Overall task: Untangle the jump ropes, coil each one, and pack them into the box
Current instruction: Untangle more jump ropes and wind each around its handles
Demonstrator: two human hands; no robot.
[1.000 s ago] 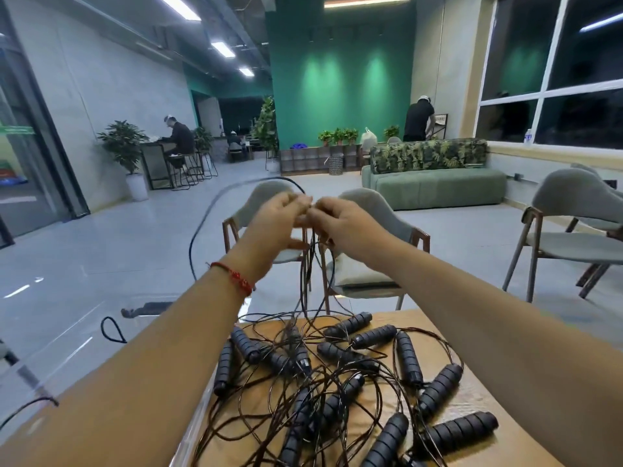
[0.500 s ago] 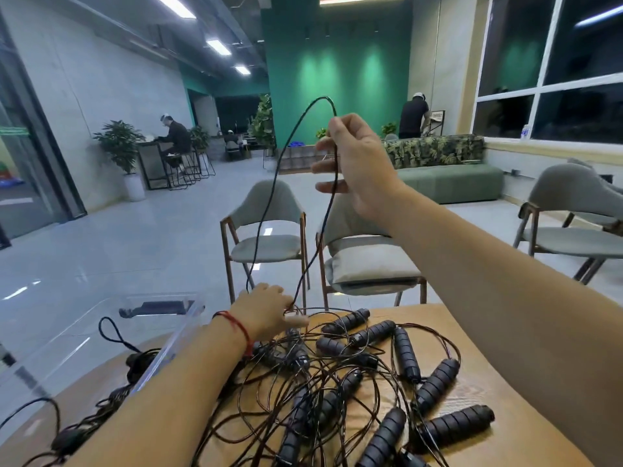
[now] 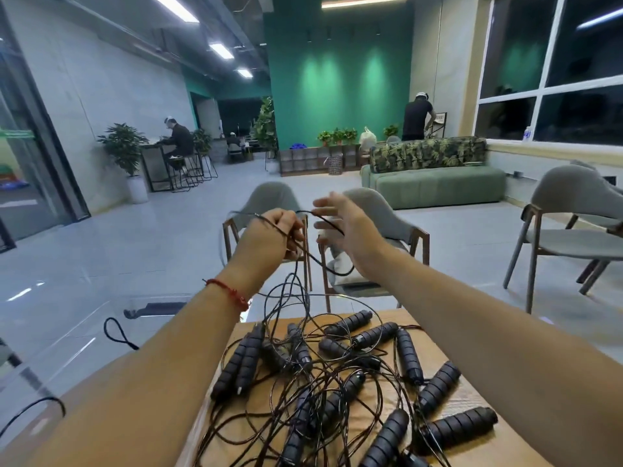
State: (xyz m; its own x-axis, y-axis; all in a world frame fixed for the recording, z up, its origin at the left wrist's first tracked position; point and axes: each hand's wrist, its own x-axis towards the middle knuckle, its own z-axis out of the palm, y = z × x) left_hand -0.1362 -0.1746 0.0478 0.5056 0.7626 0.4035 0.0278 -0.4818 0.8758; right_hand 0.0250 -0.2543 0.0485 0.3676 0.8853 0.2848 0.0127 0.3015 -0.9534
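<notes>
left hand (image 3: 273, 238): raised, fingers curled round a few gathered turns of one thin black cord (image 3: 328, 268).
right hand (image 3: 349, 230): just beside the left, fingers spread and straight, gripping nothing. The cord crosses its palm side; can't tell if it rests on the fingers.
key relation: a short span of cord runs sideways from my left fist to my right palm. The long free part drops almost straight down from the left fist into the pile (image 3: 323, 382).
nearer hand: the left has the cord, and the right is close enough to catch the next loop.
pile: many ribbed black handles (image 3: 350, 323) and crossed cords, mid tabletop (image 3: 478, 396), below and nearer me than both hands.
hands vs tabletop: both are up over its far edge.
box (image 3: 60, 362): clear-walled, off the tabletop's left edge on my left-arm side, with some black cord visible in it.
step (my guess): coiling one rope while it's part-tangled, so the task is early.
next move needs: a sideways wrap with the right hand and slack fed up along the vertical line.
risk: the lifted cord could drag neighbouring loops up.
</notes>
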